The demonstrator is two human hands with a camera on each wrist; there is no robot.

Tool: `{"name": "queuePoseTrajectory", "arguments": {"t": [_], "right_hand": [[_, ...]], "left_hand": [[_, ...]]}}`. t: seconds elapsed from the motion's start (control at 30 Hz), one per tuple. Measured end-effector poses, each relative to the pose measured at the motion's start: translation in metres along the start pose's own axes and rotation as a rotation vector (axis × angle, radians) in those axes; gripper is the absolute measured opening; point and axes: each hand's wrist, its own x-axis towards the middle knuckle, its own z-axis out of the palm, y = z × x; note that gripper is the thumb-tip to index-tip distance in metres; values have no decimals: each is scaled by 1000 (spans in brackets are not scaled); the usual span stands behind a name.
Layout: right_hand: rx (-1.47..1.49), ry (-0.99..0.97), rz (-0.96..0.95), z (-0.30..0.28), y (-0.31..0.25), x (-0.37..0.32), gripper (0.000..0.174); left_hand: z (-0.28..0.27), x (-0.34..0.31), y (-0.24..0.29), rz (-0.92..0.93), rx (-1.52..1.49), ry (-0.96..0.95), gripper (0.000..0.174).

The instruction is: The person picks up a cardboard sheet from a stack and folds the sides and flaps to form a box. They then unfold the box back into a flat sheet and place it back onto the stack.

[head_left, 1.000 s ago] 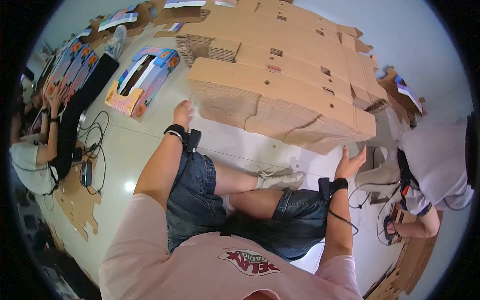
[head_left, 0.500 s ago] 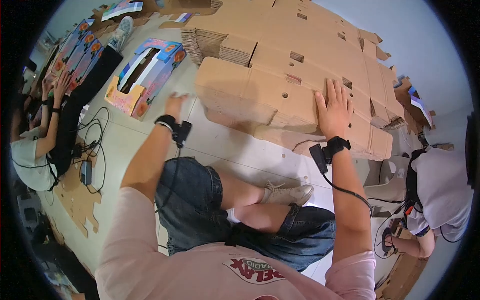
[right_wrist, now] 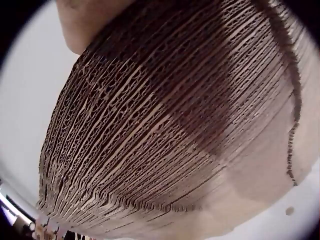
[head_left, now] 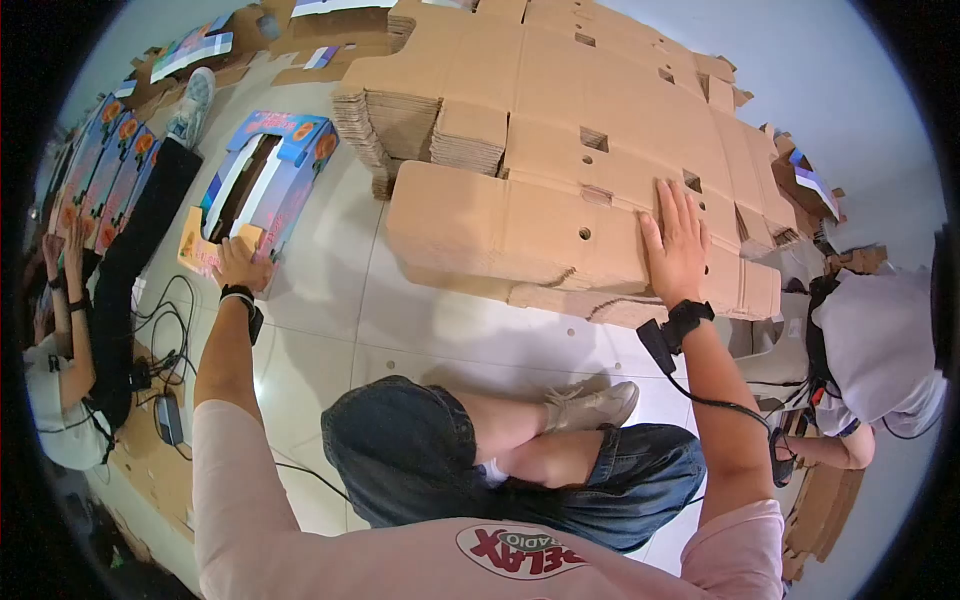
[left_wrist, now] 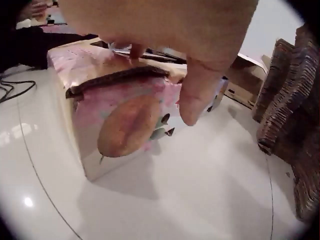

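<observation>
My left hand point(head_left: 243, 268) is at the near end of a printed cardboard box point(head_left: 290, 190), blue, pink and yellow with a long opening in its top. In the left wrist view the thumb point(left_wrist: 192, 102) lies down the box's side, beside an orange flower print, and the fingers reach over the top edge; the hand grips the box there. My right hand point(head_left: 678, 248) rests flat, fingers straight, on a tall stack of flat brown cardboard sheets point(head_left: 470, 215). The right wrist view shows the stack's corrugated edges point(right_wrist: 150, 125) close up.
Another person's leg point(head_left: 150, 215) stretches along the left, near several printed boxes point(head_left: 105, 170). Black cables point(head_left: 170, 315) lie on the tiled floor point(head_left: 330, 310). A second seated person point(head_left: 870, 340) is at the right, beside the stack.
My left hand has moved left from beside the stack onto the printed box. The right hand rose from beside the stack onto its top and stays there.
</observation>
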Motion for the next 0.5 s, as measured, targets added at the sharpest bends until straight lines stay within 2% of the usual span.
{"name": "queuePoseTrajectory", "arguments": {"t": [0.03,0.2,0.23,0.3,0.33,0.37,0.43,0.5], "right_hand": [[-6,-10,1,1,1,0,59],[-19,-40,20,-3,-3,0,59],[-30,-54,28,-3,-4,0,59],[-50,-62,49,-7,-5,1,59],[-42,-71,43,-9,-6,1,60],[-33,-81,38,-11,-8,0,60],[-45,-63,41,-6,-5,1,60],[-56,-71,39,-7,-7,1,60]], "left_hand": [[4,7,-4,14,77,-1,100],[9,15,-4,57,-85,52,77],[8,13,-2,67,-91,56,77],[11,3,1,233,-76,183,78],[25,1,-1,332,-32,301,83],[37,-4,-4,344,-35,302,83],[20,-41,14,308,-84,334,97],[22,-67,21,358,-93,380,103]]}}
